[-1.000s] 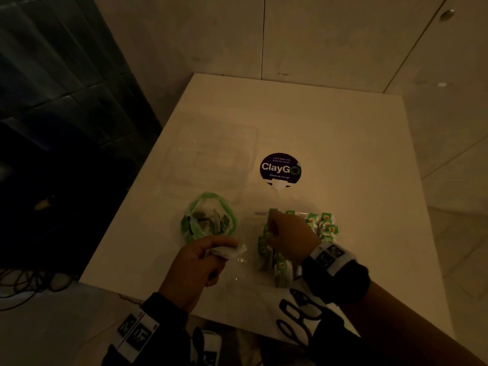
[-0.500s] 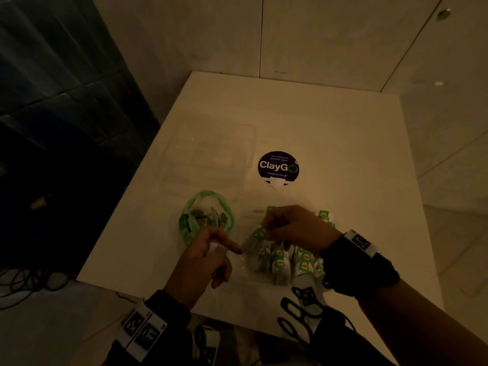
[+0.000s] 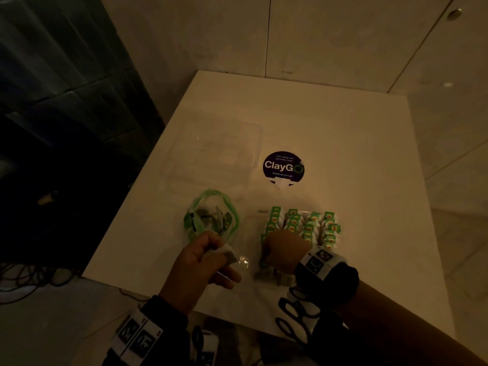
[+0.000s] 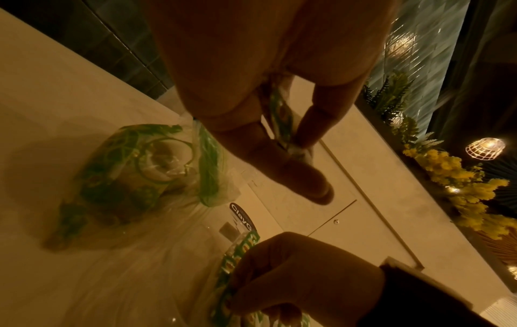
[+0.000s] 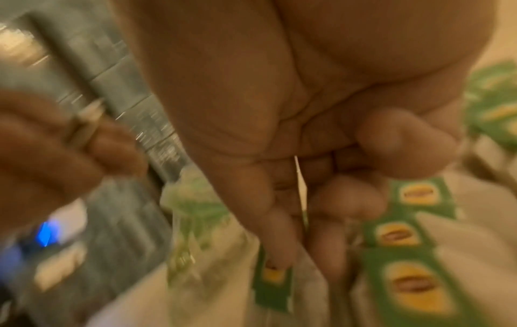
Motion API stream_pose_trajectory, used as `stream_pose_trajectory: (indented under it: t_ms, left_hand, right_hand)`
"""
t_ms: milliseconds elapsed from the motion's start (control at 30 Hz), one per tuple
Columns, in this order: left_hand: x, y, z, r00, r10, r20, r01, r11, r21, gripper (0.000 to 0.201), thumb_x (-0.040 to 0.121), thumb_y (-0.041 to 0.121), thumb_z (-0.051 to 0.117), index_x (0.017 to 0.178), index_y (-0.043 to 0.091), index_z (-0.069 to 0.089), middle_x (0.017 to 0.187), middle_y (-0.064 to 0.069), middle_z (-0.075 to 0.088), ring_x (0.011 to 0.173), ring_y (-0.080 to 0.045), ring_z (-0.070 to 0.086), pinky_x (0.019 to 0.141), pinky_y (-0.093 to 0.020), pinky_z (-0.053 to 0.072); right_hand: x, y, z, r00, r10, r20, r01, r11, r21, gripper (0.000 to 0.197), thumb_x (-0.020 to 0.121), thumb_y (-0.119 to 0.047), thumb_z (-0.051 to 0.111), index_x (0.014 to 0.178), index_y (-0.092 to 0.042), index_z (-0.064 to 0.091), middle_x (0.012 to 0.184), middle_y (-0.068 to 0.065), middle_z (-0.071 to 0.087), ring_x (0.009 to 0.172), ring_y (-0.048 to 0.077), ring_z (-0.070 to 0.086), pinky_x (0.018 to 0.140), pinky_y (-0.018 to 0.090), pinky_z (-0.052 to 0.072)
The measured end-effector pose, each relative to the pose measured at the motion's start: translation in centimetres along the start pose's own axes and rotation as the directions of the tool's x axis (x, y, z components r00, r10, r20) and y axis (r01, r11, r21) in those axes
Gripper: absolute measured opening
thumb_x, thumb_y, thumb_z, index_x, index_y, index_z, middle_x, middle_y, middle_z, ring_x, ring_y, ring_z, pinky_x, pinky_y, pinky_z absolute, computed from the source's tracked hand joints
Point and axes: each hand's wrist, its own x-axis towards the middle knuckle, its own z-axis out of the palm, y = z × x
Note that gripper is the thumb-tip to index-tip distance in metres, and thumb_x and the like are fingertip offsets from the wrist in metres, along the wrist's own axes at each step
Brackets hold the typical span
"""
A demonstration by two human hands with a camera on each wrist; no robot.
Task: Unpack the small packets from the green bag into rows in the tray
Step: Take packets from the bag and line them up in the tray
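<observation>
The green bag (image 3: pixel 211 220) lies open on the white table with several packets inside; it also shows in the left wrist view as the green bag (image 4: pixel 125 177). To its right, the clear tray (image 3: pixel 262 211) holds rows of green-tagged packets (image 3: pixel 311 223). My left hand (image 3: pixel 208 260) hovers just in front of the bag and pinches a small packet (image 3: pixel 224 253) between thumb and fingers, seen up close as a packet (image 4: pixel 282 124). My right hand (image 3: pixel 285 249) is over the near end of the tray's left row, thumb and fingers pinching a packet (image 5: pixel 272 281) on edge; that view is blurred.
A clear plastic lid (image 3: pixel 216 154) lies on the table behind the bag. A round dark ClayGo sticker (image 3: pixel 284 167) sits behind the tray. The table's left edge drops to a dark floor with cables (image 3: pixel 26 281). Walls close the back and right.
Half a second ago the hands met at the tray's left edge. Now they are apart: the right hand has come to the near end of the left row, the left has drawn back.
</observation>
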Motion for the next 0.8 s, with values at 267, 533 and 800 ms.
stream_pose_trajectory:
  t_ms: [267, 533, 800]
  left_hand:
    - [0.2, -0.1, -0.1, 0.998, 0.029, -0.057, -0.027, 0.998, 0.049, 0.013, 0.086, -0.011, 0.054, 0.085, 0.001, 0.06, 0.066, -0.014, 0.065, 0.051, -0.027, 0.061, 0.043, -0.03, 0.048]
    - [0.1, 0.0, -0.2, 0.997, 0.039, -0.072, -0.035, 0.998, 0.053, 0.014, 0.086, -0.01, 0.055, 0.086, 0.003, 0.061, 0.06, -0.009, 0.064, 0.049, -0.024, 0.059, 0.041, -0.029, 0.046]
    - [0.1, -0.2, -0.6, 0.995, 0.065, -0.079, -0.059, 0.995, 0.075, 0.01, 0.087, -0.01, 0.054, 0.09, -0.002, 0.061, 0.06, -0.011, 0.061, 0.049, -0.023, 0.057, 0.04, -0.028, 0.043]
  right_hand:
    - [0.3, -0.9, 0.2, 0.991, 0.071, -0.113, -0.091, 0.979, -0.182, 0.031, 0.086, -0.02, 0.062, 0.114, -0.006, 0.064, 0.115, 0.011, 0.063, 0.107, 0.03, 0.062, 0.086, 0.04, 0.054]
    - [-0.5, -0.5, -0.4, 0.99, 0.012, -0.138, -0.035, 0.986, -0.162, 0.027, 0.089, -0.022, 0.055, 0.114, -0.014, 0.061, 0.12, 0.009, 0.059, 0.11, 0.03, 0.059, 0.089, 0.04, 0.052]
    - [-1.6, 0.6, 3.7, 0.974, -0.225, 0.041, 0.225, 0.914, -0.338, 0.036, 0.093, -0.029, 0.044, 0.127, -0.028, 0.056, 0.126, 0.006, 0.048, 0.119, 0.031, 0.043, 0.091, 0.045, 0.048]
